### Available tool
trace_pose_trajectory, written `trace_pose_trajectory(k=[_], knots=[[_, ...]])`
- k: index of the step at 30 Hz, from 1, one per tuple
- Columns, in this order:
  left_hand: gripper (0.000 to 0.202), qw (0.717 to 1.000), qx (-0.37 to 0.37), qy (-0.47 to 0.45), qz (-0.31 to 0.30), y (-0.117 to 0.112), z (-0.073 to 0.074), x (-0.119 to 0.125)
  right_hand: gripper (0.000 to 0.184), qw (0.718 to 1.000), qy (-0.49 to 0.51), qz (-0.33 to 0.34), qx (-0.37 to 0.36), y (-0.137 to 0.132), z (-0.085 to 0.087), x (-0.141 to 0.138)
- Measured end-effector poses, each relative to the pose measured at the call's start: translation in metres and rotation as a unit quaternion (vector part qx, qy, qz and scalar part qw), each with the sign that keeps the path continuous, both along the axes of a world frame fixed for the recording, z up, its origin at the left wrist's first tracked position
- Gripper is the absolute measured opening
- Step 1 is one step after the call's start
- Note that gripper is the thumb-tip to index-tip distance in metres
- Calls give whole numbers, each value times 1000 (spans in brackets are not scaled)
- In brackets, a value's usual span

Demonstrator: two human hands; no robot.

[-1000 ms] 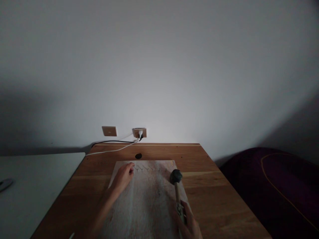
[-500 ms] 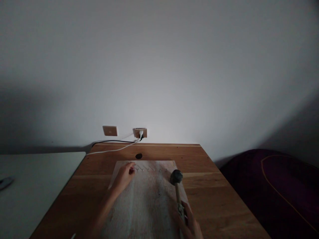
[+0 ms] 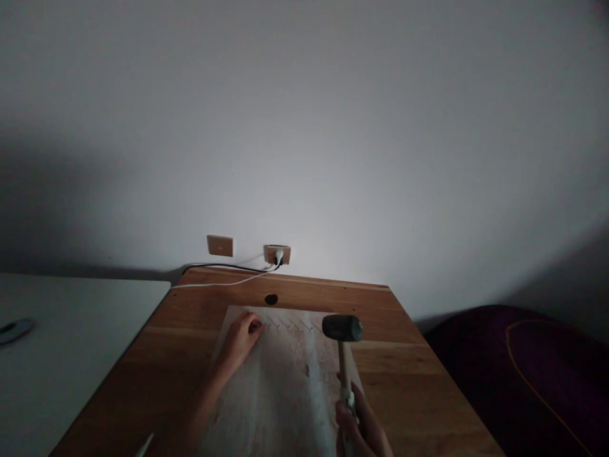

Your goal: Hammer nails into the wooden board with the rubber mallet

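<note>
A rubber mallet (image 3: 342,328) with a black head and a pale wooden handle is gripped in my right hand (image 3: 360,424), its head raised over the right side of a whitish wooden board (image 3: 280,393). Near the board's far left corner, my left hand (image 3: 243,333) pinches a nail, mostly hidden by the fingers. Right of those fingertips, a row of several thin nails (image 3: 291,328) stands along the board's far edge. They cast slanted shadows.
The board lies on a brown wooden table (image 3: 409,381) against a wall. Cords run to a socket (image 3: 278,255) behind it. A white surface (image 3: 85,355) adjoins at left, with a dark roundish object (image 3: 16,330) on it. Dark purple fabric (image 3: 480,355) bulges at right.
The mallet's head has turned from end-on to side-on and shifted slightly right. My left hand stays pinched at the same end of the nail row. The whole view has tilted slightly.
</note>
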State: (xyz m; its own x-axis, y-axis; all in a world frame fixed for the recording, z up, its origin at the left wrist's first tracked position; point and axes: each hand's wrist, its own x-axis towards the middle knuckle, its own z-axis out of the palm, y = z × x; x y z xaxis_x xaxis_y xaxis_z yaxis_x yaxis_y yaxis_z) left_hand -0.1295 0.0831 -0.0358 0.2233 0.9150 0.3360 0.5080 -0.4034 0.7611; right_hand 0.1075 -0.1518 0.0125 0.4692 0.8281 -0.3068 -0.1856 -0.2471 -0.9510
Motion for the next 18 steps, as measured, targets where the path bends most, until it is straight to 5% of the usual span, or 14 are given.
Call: trace_pose_trajectory(k=[8,12,18], knots=[[21,1000,-6,10,-13,-5,-2,-2,74,994,-10,108,17,63,8,-51],[57,1000,-4,-7,-12,-8,-5,-2,64,971,-153,165,85,89,-1,-71],[56,1000,-6,-26,-15,-12,-4,-3,72,936,-294,171,89,99,-23,-82]])
